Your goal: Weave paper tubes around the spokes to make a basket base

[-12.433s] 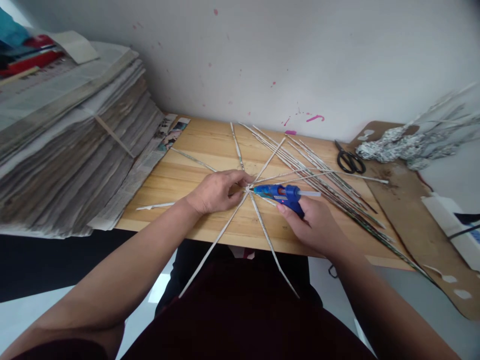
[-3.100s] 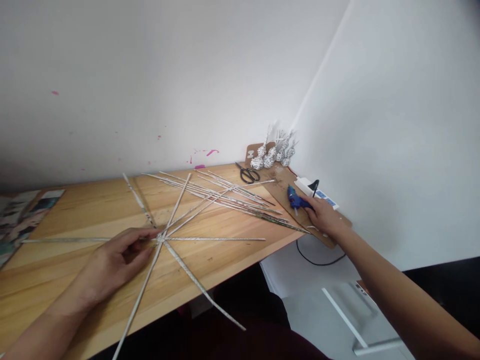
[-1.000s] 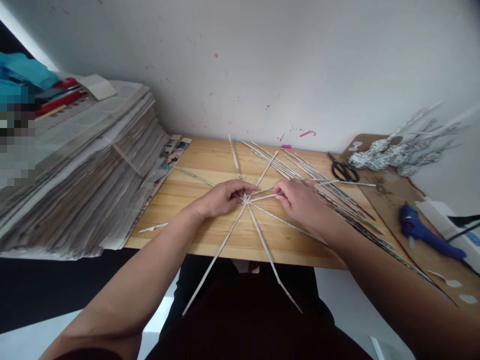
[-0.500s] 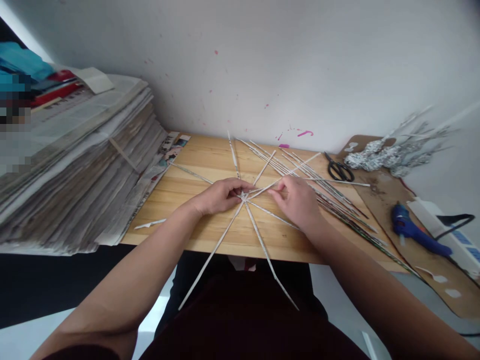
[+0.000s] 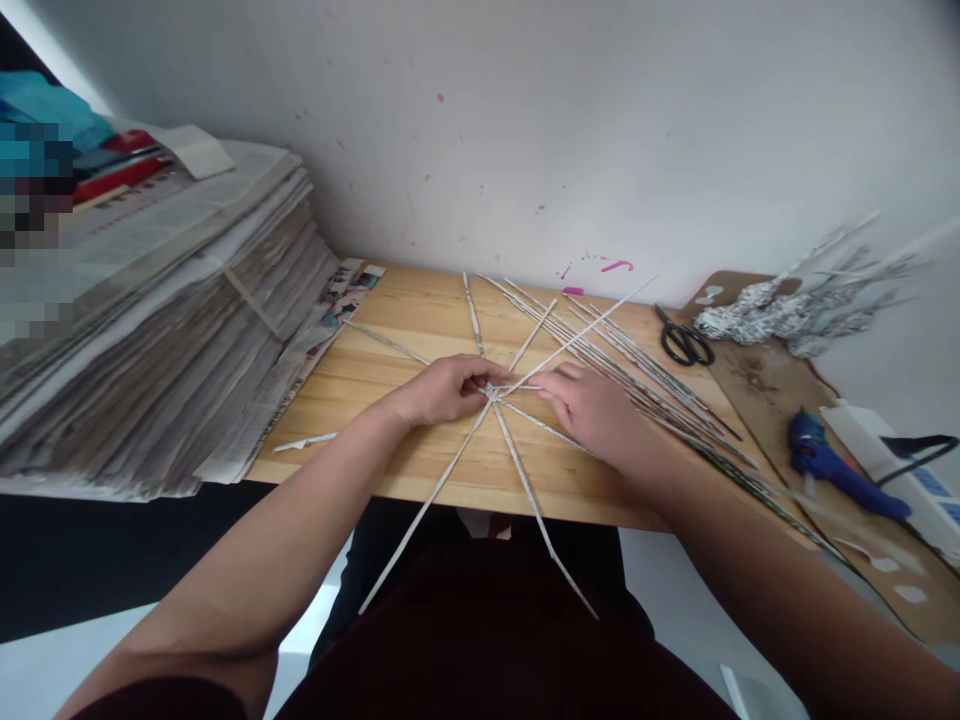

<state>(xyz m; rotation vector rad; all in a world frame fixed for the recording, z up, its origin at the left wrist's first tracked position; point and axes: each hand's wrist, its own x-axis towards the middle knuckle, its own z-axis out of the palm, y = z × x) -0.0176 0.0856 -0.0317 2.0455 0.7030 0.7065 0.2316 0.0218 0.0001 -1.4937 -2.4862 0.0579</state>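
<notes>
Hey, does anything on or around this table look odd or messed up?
A few things. One paper stick reaching past the table has a kink, unlike the straighter one beside it. The wall has stray pink marks, and the brown board has a dark smudge near the scissors.

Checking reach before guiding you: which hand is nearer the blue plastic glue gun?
Right. The right hand lies left of the blue plastic glue gun, at thin, pale paper sticks; the left hand is farther left, where those sticks cross. Neither touches the gun.
</notes>
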